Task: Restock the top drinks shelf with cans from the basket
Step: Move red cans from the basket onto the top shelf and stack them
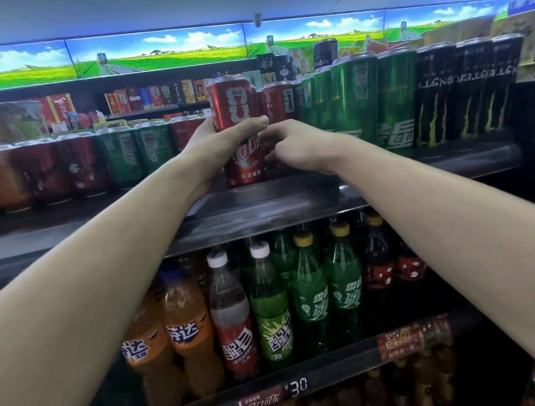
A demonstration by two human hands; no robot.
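Note:
A tall red can [234, 109] stands upright at the front lip of the top drinks shelf [259, 200], and my left hand [223, 142] is wrapped around its middle from the left. My right hand [297, 149] is just to the right of it. Its index finger and thumb are spread and reach toward the can's right side and the red cans [279, 101] behind, with nothing clearly gripped. Rows of red cans [43, 172], green cans [357, 99] and black energy cans [462, 91] fill the shelf. The basket is out of sight.
Below the top shelf stand orange bottles [186, 331], a red-labelled bottle [234, 320] and green bottles [312, 295]. A price rail [293, 389] runs under them. Boxed goods [155, 96] line a far shelf behind, beneath a lit landscape banner [158, 51].

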